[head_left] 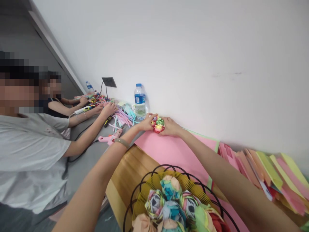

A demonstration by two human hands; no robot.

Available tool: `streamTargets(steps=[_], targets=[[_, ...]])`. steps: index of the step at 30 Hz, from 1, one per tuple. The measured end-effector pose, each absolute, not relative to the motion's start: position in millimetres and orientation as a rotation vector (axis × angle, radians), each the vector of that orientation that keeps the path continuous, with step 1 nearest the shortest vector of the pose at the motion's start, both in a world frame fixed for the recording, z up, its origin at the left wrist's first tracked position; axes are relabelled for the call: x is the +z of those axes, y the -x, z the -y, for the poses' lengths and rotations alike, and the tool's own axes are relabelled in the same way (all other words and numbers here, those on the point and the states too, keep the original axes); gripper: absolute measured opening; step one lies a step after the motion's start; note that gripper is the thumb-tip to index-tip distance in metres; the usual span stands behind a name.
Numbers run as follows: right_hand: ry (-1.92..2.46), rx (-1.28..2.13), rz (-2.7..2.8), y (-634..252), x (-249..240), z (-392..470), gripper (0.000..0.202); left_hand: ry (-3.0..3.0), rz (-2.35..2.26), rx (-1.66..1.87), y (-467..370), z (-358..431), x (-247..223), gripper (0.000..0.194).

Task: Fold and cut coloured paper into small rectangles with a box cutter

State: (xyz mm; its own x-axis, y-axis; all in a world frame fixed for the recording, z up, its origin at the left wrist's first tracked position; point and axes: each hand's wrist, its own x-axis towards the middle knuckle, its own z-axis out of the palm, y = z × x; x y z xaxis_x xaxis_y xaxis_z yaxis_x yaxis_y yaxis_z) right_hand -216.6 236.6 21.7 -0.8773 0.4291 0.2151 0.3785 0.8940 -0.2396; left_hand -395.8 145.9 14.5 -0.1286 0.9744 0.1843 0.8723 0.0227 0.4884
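In the middle of the frame, the left hand (147,122) and right hand (171,126) close their grip around the small paper flowers (158,124) from either side, probably to keep the cluster together, above the pink paper (161,146), with the basket (156,176) at bottom centre, perhaps for easy reach.

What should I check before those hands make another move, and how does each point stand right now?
1. Left hand and right hand both at the small paper flowers: ok.
2. Water bottle beside the left hand upright and capped: ok.
3. Neighbour's hand apart from these two: ok.
4. Larger paper flowers inside the basket: ok, as far as shown.
5. Pink glue gun near the left forearm cool: cannot tell.
6. Coloured papers at right neatly squared: not ok, they are fanned out.
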Motion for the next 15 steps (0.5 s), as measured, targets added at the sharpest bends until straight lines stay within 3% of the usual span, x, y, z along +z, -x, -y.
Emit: streamTargets(steps=[15], targets=[[0.481, 0.384, 2.496, 208, 8, -221, 0.04, -1.923, -2.042, 1.078, 373, -135, 17, 0.093]])
